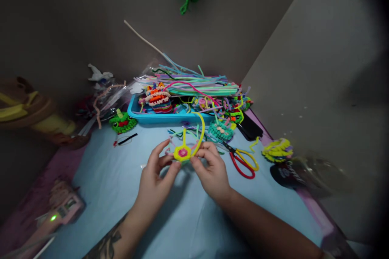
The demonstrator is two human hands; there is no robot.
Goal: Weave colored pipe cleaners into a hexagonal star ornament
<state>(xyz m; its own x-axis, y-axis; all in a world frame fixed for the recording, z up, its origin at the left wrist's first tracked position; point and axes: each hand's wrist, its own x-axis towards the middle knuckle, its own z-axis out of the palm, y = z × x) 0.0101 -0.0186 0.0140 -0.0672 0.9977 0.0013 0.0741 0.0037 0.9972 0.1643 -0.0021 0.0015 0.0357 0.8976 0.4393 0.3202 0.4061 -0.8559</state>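
Pinching with left grip (156, 166) and right grip (213, 170) a yellow hexagonal fuzzy-stem piece (182, 153) with pink centre, above pale-blue-covered desk (112, 182). Left of red-and-yellow-handled metal scissors (232, 151); nearer than blue rectangular plastic tray (170, 119).

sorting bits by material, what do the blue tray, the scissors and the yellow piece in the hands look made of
Tray: probably glossy plastic, from its smooth, evenly coloured, moulded-looking wall.
Scissors: likely plastic handles, smooth red and yellow; dark blades, perhaps metal.
Yellow piece: seemingly matte, fuzzy pipe cleaner, from its soft-edged, bent strands.
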